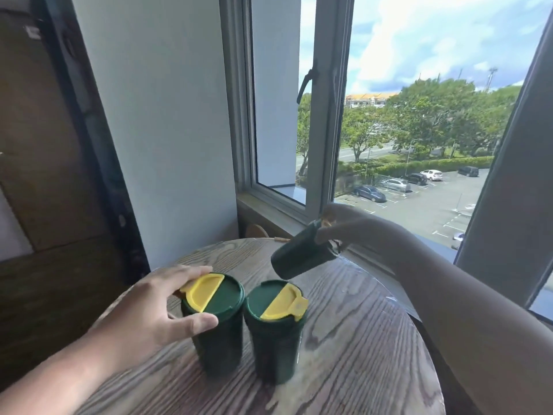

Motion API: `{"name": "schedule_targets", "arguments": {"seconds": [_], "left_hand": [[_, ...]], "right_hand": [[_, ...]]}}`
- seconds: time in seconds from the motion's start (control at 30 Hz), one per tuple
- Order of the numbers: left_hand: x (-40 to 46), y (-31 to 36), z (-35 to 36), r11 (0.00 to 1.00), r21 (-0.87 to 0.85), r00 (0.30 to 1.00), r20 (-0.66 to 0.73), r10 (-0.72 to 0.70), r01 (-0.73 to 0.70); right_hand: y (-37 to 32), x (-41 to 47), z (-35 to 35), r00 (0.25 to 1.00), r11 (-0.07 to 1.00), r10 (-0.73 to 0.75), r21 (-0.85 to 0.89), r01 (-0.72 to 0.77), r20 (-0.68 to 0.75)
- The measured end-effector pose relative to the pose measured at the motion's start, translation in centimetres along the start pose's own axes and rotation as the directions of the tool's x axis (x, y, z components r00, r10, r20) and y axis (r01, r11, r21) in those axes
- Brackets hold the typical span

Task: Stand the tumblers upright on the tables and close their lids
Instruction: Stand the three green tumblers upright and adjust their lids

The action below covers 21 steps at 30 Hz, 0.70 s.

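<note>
Two dark green tumblers with yellow flip lids stand upright side by side on the round wooden table (359,339). My left hand (155,307) wraps the top of the left tumbler (217,333), fingers on its yellow lid and thumb on the rim. The right tumbler (273,336) stands free with its yellow flap lying flat. My right hand (338,224) holds a third dark green tumbler (302,254) tilted in the air above the table's far side, base pointing down-left; its lid end is hidden behind the hand.
A window with an open sash (317,115) and a sill (275,211) lies just beyond the table. A white wall (155,130) and a dark wooden panel (45,175) stand to the left. The table's near and right parts are bare wood.
</note>
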<state>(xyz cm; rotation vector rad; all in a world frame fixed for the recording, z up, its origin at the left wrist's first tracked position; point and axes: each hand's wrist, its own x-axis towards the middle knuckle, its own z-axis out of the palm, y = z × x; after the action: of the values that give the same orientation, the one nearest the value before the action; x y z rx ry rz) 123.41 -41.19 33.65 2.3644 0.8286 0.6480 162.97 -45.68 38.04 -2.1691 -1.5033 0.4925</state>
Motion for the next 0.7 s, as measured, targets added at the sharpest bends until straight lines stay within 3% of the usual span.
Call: {"name": "schedule_targets", "arguments": {"seconds": [0.13, 0.27, 0.5, 0.6, 0.7], "left_hand": [[0.1, -0.1, -0.3, 0.998, 0.063, 1.000, 0.015, -0.004, 0.003], [0.0, 0.4, -0.5, 0.996, 0.079, 0.999, 0.003, 0.032, -0.032], [-0.1, 0.7, -0.5, 0.989, 0.135, 0.998, -0.029, 0.063, -0.059], [0.0, 0.3, -0.3, 0.993, 0.091, 0.996, -0.041, 0.073, -0.069], [0.0, 0.1, 0.0, 0.995, 0.072, 0.995, -0.056, 0.077, -0.073]], "right_hand": [[-7.7, -0.9, 0.1, 0.996, 1.000, -0.012, 0.010, 0.011, 0.094], [-12.4, -1.3, 2.7, 0.975, 0.992, 0.016, -0.123, 0.012, 0.222], [-14.5, -1.5, 5.3, 0.946, 0.982, 0.129, -0.173, -0.079, 0.299], [-14.7, -1.7, 5.1, 0.954, 0.983, 0.119, -0.168, -0.074, 0.277], [-14.5, -1.3, 5.2, 0.946, 0.962, 0.130, -0.269, -0.048, 0.296]]}}
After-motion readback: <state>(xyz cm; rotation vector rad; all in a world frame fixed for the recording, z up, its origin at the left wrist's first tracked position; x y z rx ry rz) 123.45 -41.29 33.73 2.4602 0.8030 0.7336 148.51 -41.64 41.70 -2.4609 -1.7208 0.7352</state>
